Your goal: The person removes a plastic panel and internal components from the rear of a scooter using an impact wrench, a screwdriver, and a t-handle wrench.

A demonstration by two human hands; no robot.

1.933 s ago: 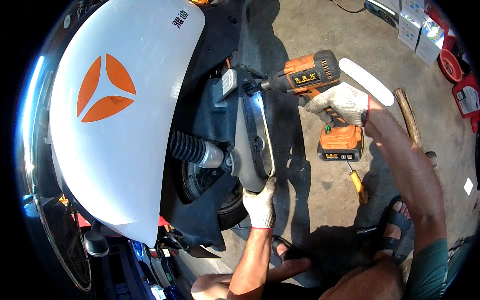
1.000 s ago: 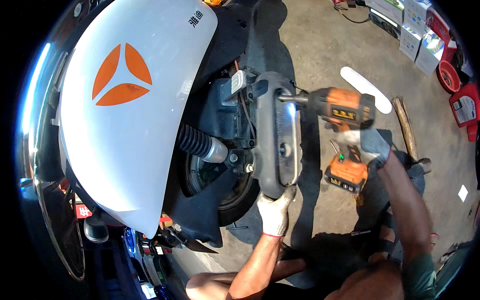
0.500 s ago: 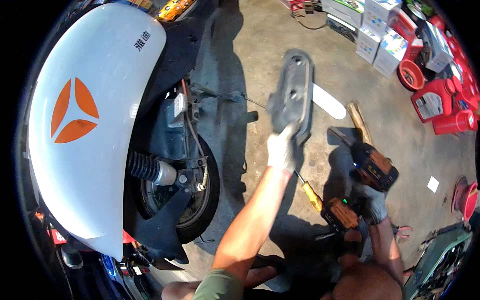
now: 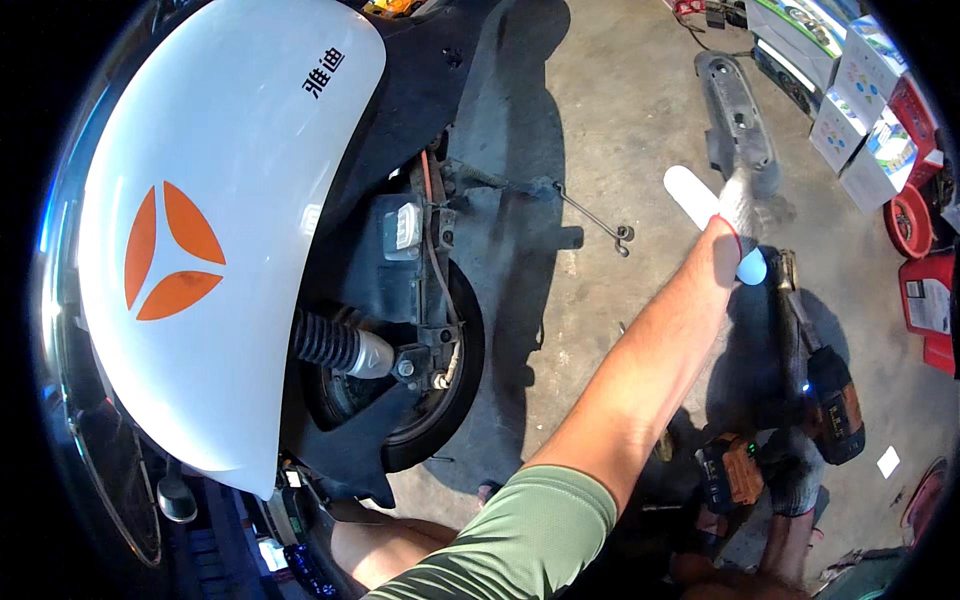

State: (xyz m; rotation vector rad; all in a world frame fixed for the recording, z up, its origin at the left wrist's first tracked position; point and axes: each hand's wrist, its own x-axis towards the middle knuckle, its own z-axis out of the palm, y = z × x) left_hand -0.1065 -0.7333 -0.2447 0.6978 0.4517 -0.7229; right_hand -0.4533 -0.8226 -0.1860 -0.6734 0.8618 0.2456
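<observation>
My gloved left hand (image 4: pixel 738 200) is stretched out to the far right, its fingers closed on the near end of a long dark plastic cover (image 4: pixel 738 115). The fingers themselves are blurred and partly hidden. That cover lies at floor level, its molded side with holes facing up. A white rounded strip (image 4: pixel 690 195) lies beneath my wrist. Lower right, my gloved right hand (image 4: pixel 797 472) grips the handle of a cordless drill (image 4: pixel 838 405). Its orange and black battery pack (image 4: pixel 732 470) shows left of the hand, and its long bit points away from me.
A white scooter body (image 4: pixel 200 110) with its exposed rear wheel (image 4: pixel 465 400) fills the left. A bent metal rod (image 4: pixel 590 215) sticks out from it. A wooden-handled tool (image 4: pixel 786 265) lies by the drill. Boxes (image 4: pixel 840 130) and red containers (image 4: pixel 928 300) line the right edge.
My left hand has carried the dark cover away and to the right, down to the floor past the white strip. My view has shifted left. The drill stays in my right hand.
</observation>
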